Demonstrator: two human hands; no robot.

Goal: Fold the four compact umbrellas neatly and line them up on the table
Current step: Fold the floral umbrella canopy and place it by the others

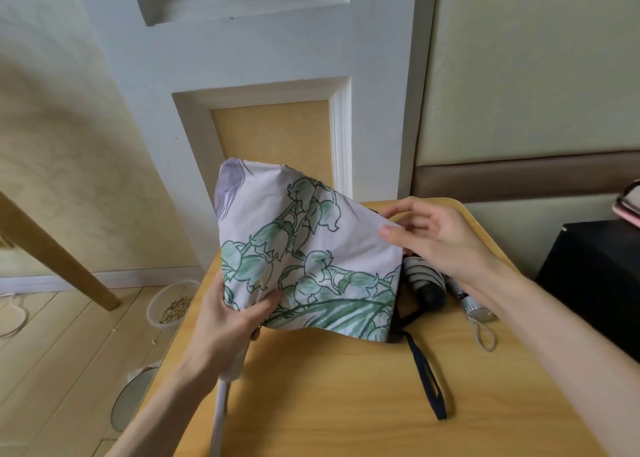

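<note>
**Fig.** Stage of task: third umbrella in mid-fold, est.

- **Item in hand:** floral umbrella [311,248], raised just above counter [346,404]. Shaft apparently collapsed. Canopy loose & spread wide, not yet pleated, wrapped or strapped.
- **Left grip** [228,318]: closed round gathered fabric at canopy base, thumb on top. White handle [235,366] poking out below palm, toward cam.
- **Right grip** [433,235]: pinching far-right canopy edge betw. thumb & forefinger, remaining fingers relaxed. Prob. pulling one panel flat before pleating.
- **Done, as far as visible:** two umbrellas lying collapsed on counter, behind & right of floral canopy.
  - Dark striped umbrella [424,280], partly hidden by fabric. Black strap [429,384] trailing over counter toward cam.
  - Silver-capped umbrella [467,300], just beside it on right, w/ grey wrist loop [485,335] at near end.
  - Both roughly parallel, handle ends toward cam, so likely the start of a row. Neatness of wrap & closure tabs: cannot tell, too much hidden.
- **Fourth umbrella:** not seen. Poss. behind canopy, cannot tell.
- **Left to do, est.:**
  - Smooth & pleat floral panels.
  - Wind round shaft and fasten tab.
  - Lay down next to the other two.
  - Locate & fold fourth.
  - Straighten row and tuck in loose straps.
- **Progress:** roughly halfway, at best.
</note>
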